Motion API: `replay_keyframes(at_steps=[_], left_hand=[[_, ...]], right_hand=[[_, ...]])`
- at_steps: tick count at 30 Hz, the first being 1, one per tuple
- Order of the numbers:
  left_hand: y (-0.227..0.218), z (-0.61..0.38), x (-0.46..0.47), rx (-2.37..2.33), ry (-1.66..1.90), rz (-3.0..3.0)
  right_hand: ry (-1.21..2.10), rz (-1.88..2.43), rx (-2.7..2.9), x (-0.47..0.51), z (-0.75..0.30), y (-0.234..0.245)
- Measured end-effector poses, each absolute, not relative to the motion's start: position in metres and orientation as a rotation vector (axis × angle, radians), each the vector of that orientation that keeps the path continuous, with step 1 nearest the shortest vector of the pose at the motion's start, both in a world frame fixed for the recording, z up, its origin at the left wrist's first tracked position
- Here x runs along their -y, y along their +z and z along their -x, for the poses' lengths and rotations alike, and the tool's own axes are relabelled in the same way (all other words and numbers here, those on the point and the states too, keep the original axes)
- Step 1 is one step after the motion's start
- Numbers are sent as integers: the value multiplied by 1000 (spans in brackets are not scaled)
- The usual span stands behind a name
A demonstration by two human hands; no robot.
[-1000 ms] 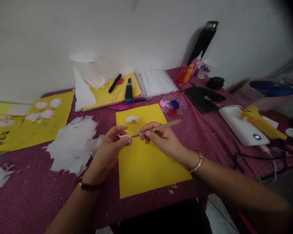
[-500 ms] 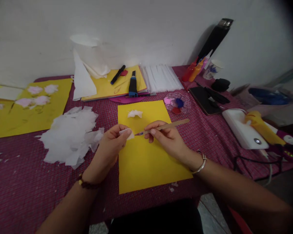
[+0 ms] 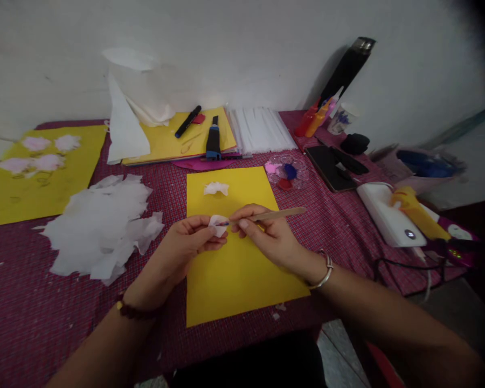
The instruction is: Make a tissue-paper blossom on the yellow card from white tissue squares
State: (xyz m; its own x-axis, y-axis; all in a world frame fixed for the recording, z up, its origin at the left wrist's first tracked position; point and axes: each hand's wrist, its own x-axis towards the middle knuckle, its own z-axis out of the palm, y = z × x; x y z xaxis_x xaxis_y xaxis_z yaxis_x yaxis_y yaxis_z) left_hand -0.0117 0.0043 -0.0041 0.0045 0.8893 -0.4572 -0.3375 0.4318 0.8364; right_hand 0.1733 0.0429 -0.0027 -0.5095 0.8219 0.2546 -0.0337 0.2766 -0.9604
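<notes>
My left hand [image 3: 192,237] is closed on a small piece of white tissue paper [image 3: 218,230], held above the yellow sheet [image 3: 242,275]. Pinched in my right hand [image 3: 262,231] is a wooden stick [image 3: 281,214], its dark-stained tip lying against the tissue piece. I cannot make out whether that tip has bristles. On the upper part of the yellow sheet sits a crumpled white tissue tuft [image 3: 216,188]. A heap of cut tissue pieces [image 3: 101,226] lies to the left. A clear palette [image 3: 297,175] with pink, blue and red paint rests beyond my right hand.
Another yellow sheet [image 3: 84,145] with pale pink tufts lies far left. At the back are a box cutter [image 3: 213,143], a black marker [image 3: 188,122] and white strips [image 3: 262,129]. To the right stand paint bottles [image 3: 316,118], a phone [image 3: 329,167] and a white power bank [image 3: 388,215].
The stick's tip has moved from just beside the tissue piece onto it. My left hand has turned so that the piece faces upward more. The whole view has shifted slightly.
</notes>
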Motion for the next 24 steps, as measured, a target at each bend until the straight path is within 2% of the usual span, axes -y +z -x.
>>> replay_keyframes(at_steps=[13, 24], left_hand=[[-1, 10, -3, -1154, 1129, -551], [3, 6, 2, -1095, 1260, -682]], right_hand=[[1133, 718, 1877, -41, -174, 0], [1589, 691, 1354, -36, -166, -1]])
